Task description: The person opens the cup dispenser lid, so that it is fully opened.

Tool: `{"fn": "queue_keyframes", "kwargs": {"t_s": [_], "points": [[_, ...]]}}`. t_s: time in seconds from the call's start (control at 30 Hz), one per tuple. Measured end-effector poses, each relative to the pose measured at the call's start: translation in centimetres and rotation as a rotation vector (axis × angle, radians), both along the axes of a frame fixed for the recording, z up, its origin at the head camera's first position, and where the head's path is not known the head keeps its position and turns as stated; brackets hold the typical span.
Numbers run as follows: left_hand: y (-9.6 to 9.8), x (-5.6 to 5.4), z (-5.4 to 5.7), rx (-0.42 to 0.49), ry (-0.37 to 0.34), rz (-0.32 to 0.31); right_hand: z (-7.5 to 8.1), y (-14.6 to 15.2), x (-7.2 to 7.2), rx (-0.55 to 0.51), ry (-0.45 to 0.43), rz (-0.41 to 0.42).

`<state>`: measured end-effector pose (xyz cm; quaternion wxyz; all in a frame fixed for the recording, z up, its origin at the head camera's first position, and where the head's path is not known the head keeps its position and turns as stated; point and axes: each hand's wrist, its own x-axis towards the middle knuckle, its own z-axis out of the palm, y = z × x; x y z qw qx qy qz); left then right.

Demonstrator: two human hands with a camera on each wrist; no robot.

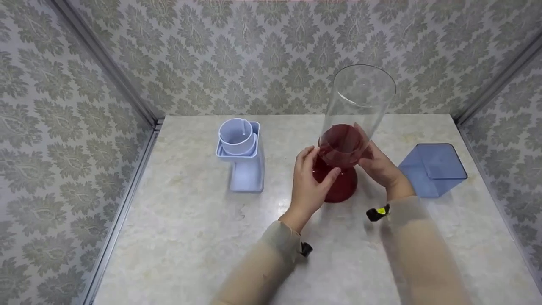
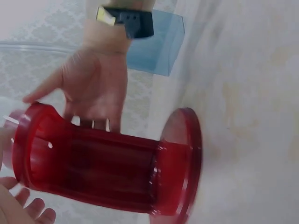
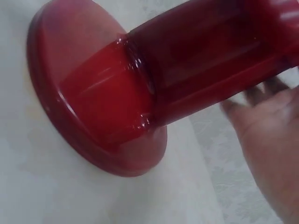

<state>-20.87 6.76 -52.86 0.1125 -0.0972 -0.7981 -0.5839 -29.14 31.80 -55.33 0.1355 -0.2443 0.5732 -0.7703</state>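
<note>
A glossy red stand [image 1: 338, 190] with a wide round foot is upright on the table. Out of its top rises a tall clear cylinder [image 1: 360, 97], tilted slightly right in the head view. My left hand [image 1: 308, 186] curls round the near left side of the stand's upper part, thumb in front. On the opposite side, my right hand [image 1: 381, 167] holds the same part, its fingers partly hidden behind it. In the left wrist view, the red column [image 2: 112, 163] lies between both hands. The foot [image 3: 107, 88] fills much of the right wrist view.
To the left stands a pale blue hollow piece [image 1: 247, 176] with a round cup [image 1: 236, 133] in its top. A see-through blue square container [image 1: 436, 169] is at the right, close to my right wrist. Patterned walls [image 1: 254, 59] border the table [image 1: 190, 237].
</note>
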Motion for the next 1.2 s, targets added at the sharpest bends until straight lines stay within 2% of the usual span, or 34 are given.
{"fn": "queue_keyframes", "kwargs": {"t_s": [0.13,0.2,0.27,0.4,0.5,0.57,0.67,0.73,0.9,1.2], "points": [[-0.8,-1.3,-0.7,0.075,-0.057,-0.099,0.1,-1.3,2.6,-0.065,0.019,-0.331],[-1.5,-2.6,-0.7,0.117,-0.087,-0.171,0.1,-2.5,3.9,-0.091,0.034,-0.475],[-2.2,-4.2,-0.6,0.154,-0.122,-0.261,0.1,-3.9,4.8,-0.095,0.053,-0.565],[-3.5,-7.5,-0.2,0.142,-0.167,-0.416,0.2,-6.2,5.6,-0.039,0.112,-0.640],[-4.2,-9.3,0.1,0.130,-0.172,-0.519,0.2,-7.2,5.6,0.000,0.157,-0.690],[-4.4,-10.0,0.2,0.142,-0.175,-0.591,0.3,-7.5,5.6,0.048,0.162,-0.717],[-4.4,-10.3,0.3,0.186,-0.189,-0.667,0.4,-7.7,5.8,0.125,0.158,-0.741],[-4.2,-10.2,0.2,0.201,-0.194,-0.674,0.5,-7.5,5.8,0.166,0.153,-0.749],[-3.9,-9.7,-0.2,0.214,-0.206,-0.615,1.0,-6.7,5.7,0.193,0.155,-0.737],[-2.7,-7.7,-0.7,0.250,-0.186,-0.530,1.2,-4.5,5.1,0.166,0.144,-0.614]]}}
